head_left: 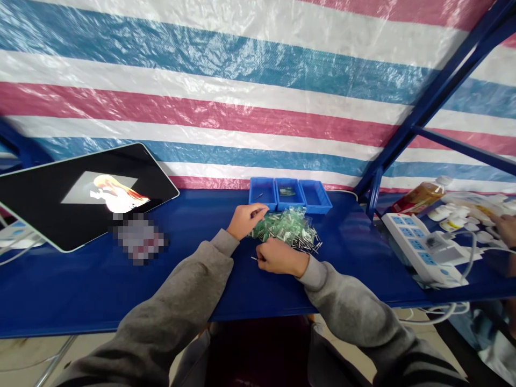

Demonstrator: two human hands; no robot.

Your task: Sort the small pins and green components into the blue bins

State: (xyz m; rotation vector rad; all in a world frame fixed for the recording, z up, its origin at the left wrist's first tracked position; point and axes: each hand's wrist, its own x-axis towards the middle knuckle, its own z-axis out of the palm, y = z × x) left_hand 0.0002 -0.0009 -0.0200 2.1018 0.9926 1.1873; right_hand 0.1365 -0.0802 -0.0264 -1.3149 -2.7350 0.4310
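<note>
My right hand (pixel 282 257) is closed, and a thin silver metal pin (pixel 253 258) sticks out to the left from its fingers. Just beyond it, my left hand (pixel 245 220) has thumb and fingers pinched together in front of the left blue bin (pixel 263 203); what they hold, if anything, is too small to make out. Beside both hands lies a pile of small greenish clear plastic packets (pixel 282 223), with loose metal pins (pixel 306 240) at its right front side. One small thin piece lies in the left bin, and clear packets are in the middle bin (pixel 288 204).
A third blue bin (pixel 322 207) adjoins the others. On the left are a large tablet-like screen (pixel 80 215) and a blurred patch. To the right stand a power strip (pixel 419 250) with cables, a bottle (pixel 421 196), white containers and another person's hand (pixel 506 228). Blue frame bars rise behind.
</note>
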